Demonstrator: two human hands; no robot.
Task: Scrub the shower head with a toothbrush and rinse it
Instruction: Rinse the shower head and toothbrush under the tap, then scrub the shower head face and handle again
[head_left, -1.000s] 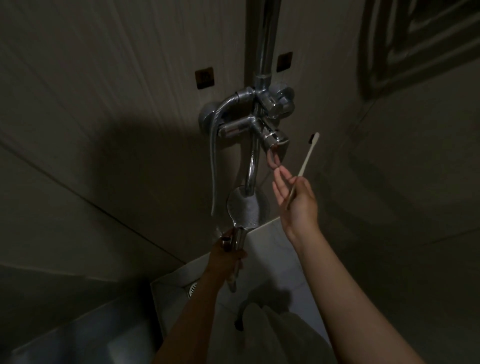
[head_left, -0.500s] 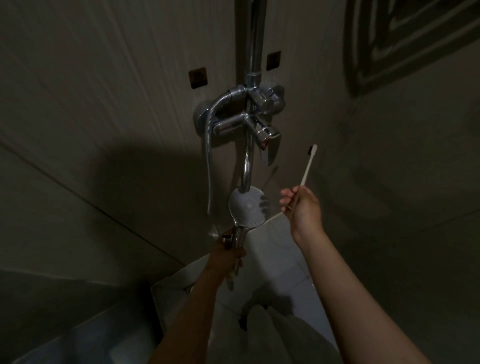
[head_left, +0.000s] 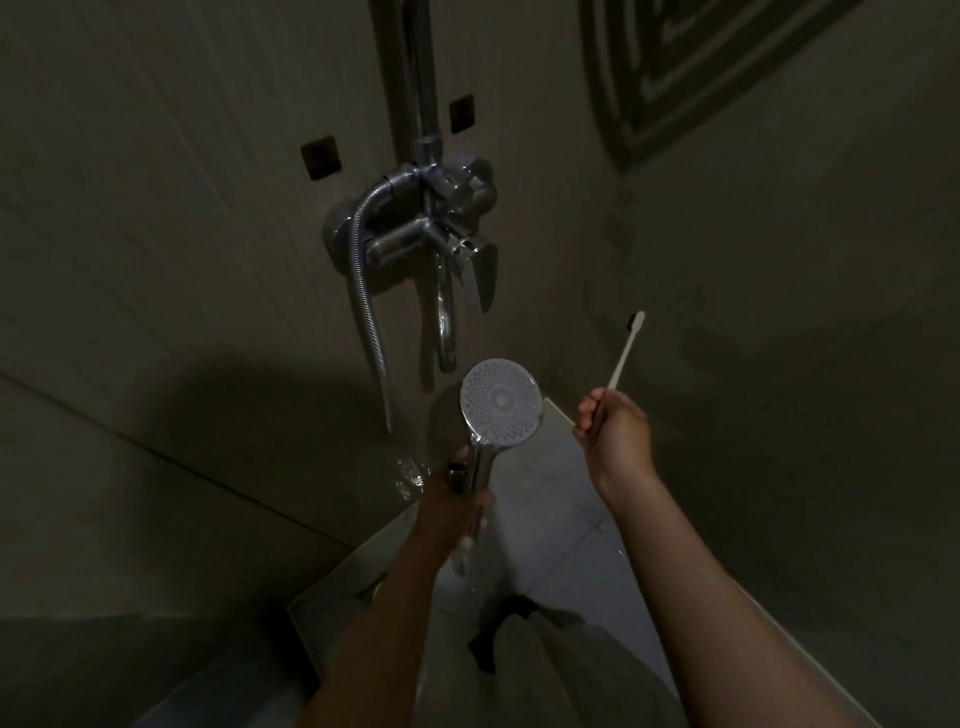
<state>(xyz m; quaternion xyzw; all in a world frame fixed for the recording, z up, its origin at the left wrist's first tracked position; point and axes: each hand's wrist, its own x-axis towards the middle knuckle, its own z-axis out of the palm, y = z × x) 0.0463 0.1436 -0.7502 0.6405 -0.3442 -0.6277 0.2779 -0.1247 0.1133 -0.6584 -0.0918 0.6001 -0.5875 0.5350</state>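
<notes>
The round chrome shower head (head_left: 501, 402) faces me, its white nozzle plate lit, just under the tap spout (head_left: 445, 332). My left hand (head_left: 452, 501) grips its chrome handle from below. Water runs off the bottom of the handle. My right hand (head_left: 615, 434) is to the right of the head, a hand's width away, closed on the white toothbrush (head_left: 626, 351). The brush points up and right, bristle end on top, clear of the head.
The chrome mixer valve (head_left: 441, 228) with its lever is fixed to the dim tiled wall, a riser pipe (head_left: 421, 67) above it. The metal hose (head_left: 366, 291) loops down on the left. Below lies a pale tiled floor (head_left: 561, 525) with a floor drain (head_left: 376, 590).
My right hand came down and away from the mixer lever, fingers now curled on the toothbrush. The shower head's face has turned toward me, and water now trickles off the handle.
</notes>
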